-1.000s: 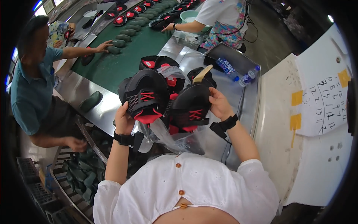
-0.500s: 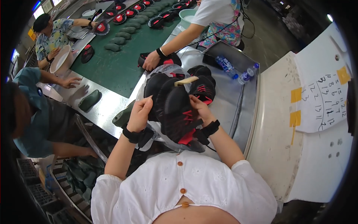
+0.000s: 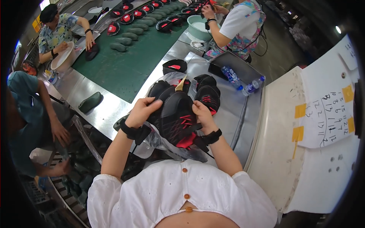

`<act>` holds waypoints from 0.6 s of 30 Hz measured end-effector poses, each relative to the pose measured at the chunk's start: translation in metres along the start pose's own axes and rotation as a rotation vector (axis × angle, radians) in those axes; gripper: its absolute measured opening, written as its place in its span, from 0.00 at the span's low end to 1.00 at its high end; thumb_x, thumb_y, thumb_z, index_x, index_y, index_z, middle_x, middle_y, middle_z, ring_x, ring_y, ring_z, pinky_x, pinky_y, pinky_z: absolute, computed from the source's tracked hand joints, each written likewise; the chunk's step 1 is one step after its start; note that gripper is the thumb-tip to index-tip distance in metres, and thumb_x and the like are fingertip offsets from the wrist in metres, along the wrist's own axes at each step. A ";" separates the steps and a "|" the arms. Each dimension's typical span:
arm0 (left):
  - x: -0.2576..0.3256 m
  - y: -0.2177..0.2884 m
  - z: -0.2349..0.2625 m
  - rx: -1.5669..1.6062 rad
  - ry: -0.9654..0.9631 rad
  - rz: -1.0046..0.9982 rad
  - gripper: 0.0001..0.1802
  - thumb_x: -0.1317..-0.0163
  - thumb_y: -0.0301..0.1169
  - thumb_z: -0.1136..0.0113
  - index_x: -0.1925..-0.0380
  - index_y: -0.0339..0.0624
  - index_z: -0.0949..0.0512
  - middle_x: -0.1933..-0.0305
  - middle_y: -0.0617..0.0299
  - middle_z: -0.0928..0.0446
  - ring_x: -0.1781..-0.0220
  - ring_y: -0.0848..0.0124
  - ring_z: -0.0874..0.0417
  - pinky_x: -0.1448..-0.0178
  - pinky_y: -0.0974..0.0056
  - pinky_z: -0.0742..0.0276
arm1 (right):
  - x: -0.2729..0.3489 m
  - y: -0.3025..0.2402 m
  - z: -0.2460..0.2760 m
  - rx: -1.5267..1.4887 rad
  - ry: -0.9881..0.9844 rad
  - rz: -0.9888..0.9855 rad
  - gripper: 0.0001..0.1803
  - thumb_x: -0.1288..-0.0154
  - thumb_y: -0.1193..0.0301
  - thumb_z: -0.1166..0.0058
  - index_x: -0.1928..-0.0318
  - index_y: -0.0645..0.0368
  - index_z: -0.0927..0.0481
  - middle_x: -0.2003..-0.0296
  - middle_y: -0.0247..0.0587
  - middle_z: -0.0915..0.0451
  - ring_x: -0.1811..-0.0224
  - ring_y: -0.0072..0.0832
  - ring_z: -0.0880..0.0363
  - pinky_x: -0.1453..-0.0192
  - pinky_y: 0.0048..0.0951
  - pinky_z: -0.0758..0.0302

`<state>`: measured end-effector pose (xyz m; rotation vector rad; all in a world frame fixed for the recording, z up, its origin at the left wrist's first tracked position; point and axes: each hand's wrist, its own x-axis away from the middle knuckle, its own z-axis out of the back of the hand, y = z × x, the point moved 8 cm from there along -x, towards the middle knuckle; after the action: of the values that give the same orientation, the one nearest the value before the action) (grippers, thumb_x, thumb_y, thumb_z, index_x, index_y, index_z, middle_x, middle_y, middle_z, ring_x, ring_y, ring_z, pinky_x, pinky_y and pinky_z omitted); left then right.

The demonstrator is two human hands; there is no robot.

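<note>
- A black shoe with red trim (image 3: 178, 123) is held up close to the chest, between the two hands and above the near edge of the steel desk (image 3: 232, 114).
- The left hand (image 3: 142, 111) is curled over the shoe's upper left edge, fingers pinched on the collar; the right hand (image 3: 202, 114) is pressed against the upper right side, thumb and fingers closed on the material.
- A clear plastic bag (image 3: 159, 142) is bunched just under the left wrist, beneath the shoe. It could be caught by the fingers, and the grip on the shoe could be spoiled.
- Further black and red shoes (image 3: 207, 95) are stacked just beyond the right hand, touching or nearly touching the held one. The pile could be knocked over if the shoe is swung forward.
- Two plastic bottles (image 3: 243, 85) lie farther off to the right; these could be rolled off by a sliding pile.
- A slip is judged likely only if one hand is loosened.
</note>
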<state>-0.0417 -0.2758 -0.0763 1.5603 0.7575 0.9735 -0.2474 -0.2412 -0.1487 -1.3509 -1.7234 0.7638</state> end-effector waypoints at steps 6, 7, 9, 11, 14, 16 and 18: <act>-0.018 -0.026 0.091 0.404 0.364 -0.134 0.13 0.41 0.30 0.44 0.60 0.31 0.25 0.66 0.64 0.23 0.66 0.78 0.24 0.60 0.74 0.30 | 0.007 -0.011 0.020 -0.210 0.185 0.124 0.15 0.31 0.69 0.58 0.48 0.64 0.32 0.56 0.37 0.25 0.53 0.26 0.26 0.47 0.26 0.29; -0.018 -0.033 0.108 0.411 0.434 -0.150 0.12 0.41 0.30 0.44 0.61 0.33 0.26 0.66 0.64 0.24 0.66 0.78 0.25 0.60 0.74 0.30 | 0.009 -0.010 0.031 -0.128 0.128 0.135 0.17 0.31 0.68 0.58 0.47 0.64 0.33 0.53 0.39 0.25 0.51 0.27 0.26 0.45 0.28 0.29; -0.018 -0.058 0.145 0.390 0.494 -0.157 0.09 0.40 0.30 0.45 0.64 0.35 0.27 0.67 0.65 0.26 0.64 0.79 0.27 0.60 0.74 0.31 | 0.019 0.005 0.038 -0.175 0.157 0.066 0.19 0.32 0.69 0.57 0.44 0.65 0.35 0.49 0.42 0.27 0.48 0.31 0.27 0.42 0.32 0.31; -0.027 -0.097 0.180 0.365 0.602 -0.061 0.09 0.41 0.32 0.44 0.67 0.38 0.27 0.70 0.65 0.26 0.70 0.77 0.26 0.66 0.72 0.30 | 0.026 0.013 0.043 -0.174 0.145 0.072 0.21 0.34 0.66 0.53 0.46 0.65 0.34 0.50 0.42 0.26 0.49 0.31 0.27 0.41 0.33 0.31; -0.054 -0.133 0.241 0.522 0.700 0.076 0.08 0.43 0.33 0.44 0.69 0.39 0.26 0.72 0.64 0.24 0.76 0.75 0.25 0.74 0.68 0.31 | 0.026 0.027 0.065 -0.151 0.218 0.077 0.16 0.33 0.70 0.56 0.48 0.65 0.33 0.51 0.43 0.26 0.49 0.33 0.26 0.42 0.35 0.30; -0.082 -0.142 0.307 0.559 0.712 0.023 0.07 0.44 0.32 0.44 0.70 0.40 0.25 0.73 0.65 0.24 0.75 0.72 0.23 0.75 0.67 0.28 | 0.026 0.021 0.055 -0.142 0.231 0.065 0.14 0.33 0.70 0.56 0.50 0.64 0.33 0.52 0.43 0.26 0.50 0.33 0.26 0.42 0.36 0.30; -0.108 -0.088 0.349 0.435 0.871 -0.170 0.08 0.46 0.33 0.42 0.71 0.40 0.26 0.71 0.62 0.24 0.73 0.70 0.23 0.70 0.65 0.26 | 0.033 0.012 0.047 -0.154 0.277 0.073 0.12 0.33 0.71 0.56 0.52 0.63 0.32 0.54 0.42 0.25 0.52 0.31 0.26 0.43 0.35 0.30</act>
<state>0.2213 -0.5107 -0.2079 1.3534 1.7719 1.4351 -0.2861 -0.2059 -0.1745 -1.5517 -1.5444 0.4641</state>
